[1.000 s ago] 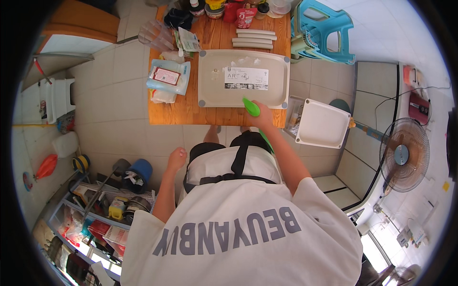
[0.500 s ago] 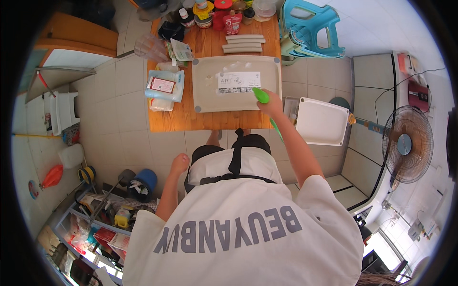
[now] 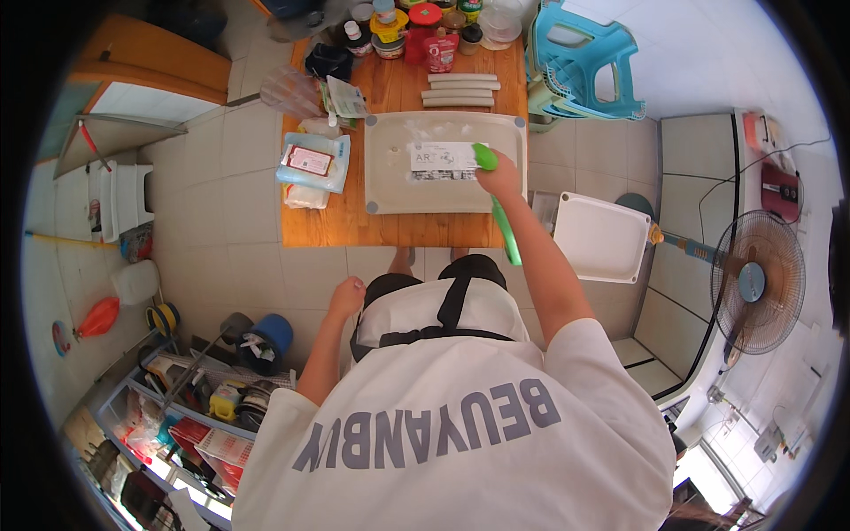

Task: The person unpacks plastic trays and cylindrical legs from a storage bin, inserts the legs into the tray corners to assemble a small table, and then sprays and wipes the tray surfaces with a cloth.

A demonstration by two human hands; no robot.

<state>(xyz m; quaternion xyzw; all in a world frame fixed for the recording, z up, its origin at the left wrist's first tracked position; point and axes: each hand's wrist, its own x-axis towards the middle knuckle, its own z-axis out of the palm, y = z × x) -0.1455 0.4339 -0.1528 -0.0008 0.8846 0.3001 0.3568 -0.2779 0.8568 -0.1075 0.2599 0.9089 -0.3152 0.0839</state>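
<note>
Over the right part of a beige board with grey corners (image 3: 390, 190), my right hand (image 3: 500, 177) is closed round a long bright green tool (image 3: 506, 232). Its rounded end pokes out above my fist and its long end hangs toward me, past the table edge; its exact kind does not show. A white printed label (image 3: 443, 157) lies in the middle of the board, with whitish smears around it. My left hand (image 3: 348, 295) hangs low beside my left hip, its fingers curled, with nothing visible in it.
Several off-white rolls (image 3: 460, 91) lie behind the board on the wooden table (image 3: 328, 232). Packages (image 3: 312, 164) sit at its left, jars (image 3: 388, 44) at the back. Blue stools (image 3: 589, 66), a white tray (image 3: 600, 237) and a fan (image 3: 753, 281) stand to the right.
My right hand and the green tool have moved away from me and a little left over the board. More of the tool's hanging end shows. My left hand stays low by my hip.
</note>
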